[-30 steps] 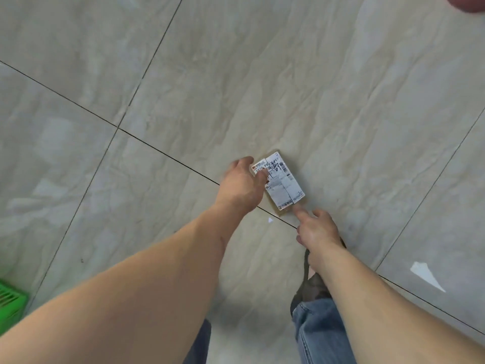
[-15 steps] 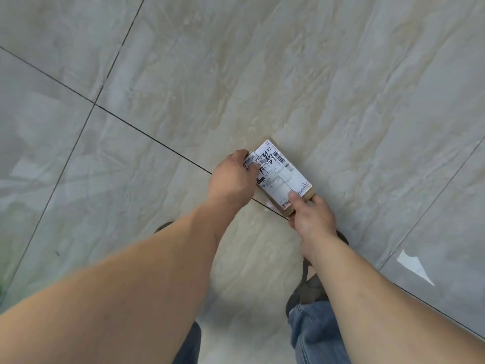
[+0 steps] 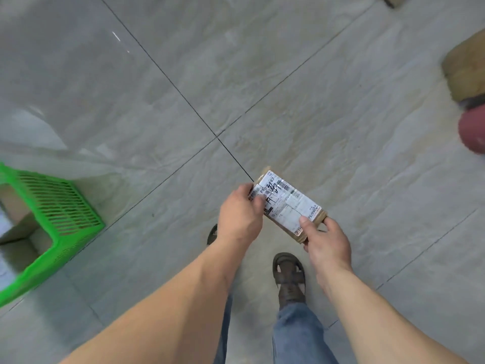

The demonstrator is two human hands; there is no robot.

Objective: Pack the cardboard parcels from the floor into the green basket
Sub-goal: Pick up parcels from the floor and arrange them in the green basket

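Cardboard shows brown at the edges of a small parcel [image 3: 287, 206] held above the grey tiled floor [image 3: 341, 127] in the head view, its white shipping label facing up. The left hand [image 3: 240, 215] grips the parcel's far end, fingers clenched around it; the right hand [image 3: 326, 239] pinches the near end, thumb on the label. The green basket [image 3: 60, 214] stands on the floor well to the left, with cardboard inside. Another blurred parcel [image 3: 465, 72] lies at the right edge. A sandalled foot [image 3: 290, 277] stands below the hands.
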